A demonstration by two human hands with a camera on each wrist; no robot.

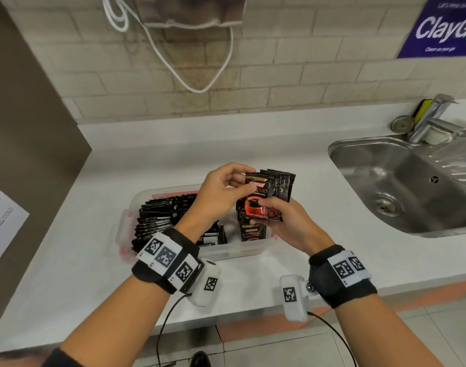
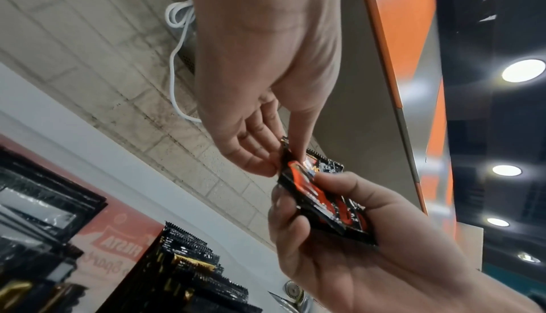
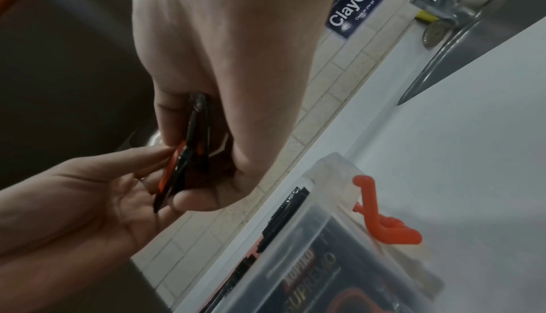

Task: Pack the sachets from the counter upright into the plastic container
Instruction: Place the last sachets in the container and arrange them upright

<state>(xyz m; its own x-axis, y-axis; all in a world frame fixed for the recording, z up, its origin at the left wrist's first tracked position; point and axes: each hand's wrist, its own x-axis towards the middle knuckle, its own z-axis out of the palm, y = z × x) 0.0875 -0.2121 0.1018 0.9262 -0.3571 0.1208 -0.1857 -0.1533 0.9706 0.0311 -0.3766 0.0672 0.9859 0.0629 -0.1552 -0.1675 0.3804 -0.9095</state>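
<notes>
A small bundle of black and red coffee sachets (image 1: 273, 192) is held upright above the right end of the clear plastic container (image 1: 226, 254). My right hand (image 1: 266, 209) grips the bundle's lower part, thumb in front. My left hand (image 1: 243, 184) pinches the top edge of the front sachet (image 2: 298, 173) between thumb and fingers. Rows of packed sachets (image 1: 157, 221) fill the container's left part, and a few sachets (image 1: 251, 233) stand at its right end. The right wrist view shows the bundle (image 3: 189, 154) edge-on between both hands, above the container's corner (image 3: 336, 166).
The container sits on a white counter (image 1: 279, 154) with its orange latch (image 3: 381, 220) hanging open. A steel sink (image 1: 411, 181) and tap (image 1: 433, 117) lie to the right. A white cable (image 1: 200, 83) hangs on the tiled wall. A brown panel with a paper (image 1: 1, 221) stands at the left.
</notes>
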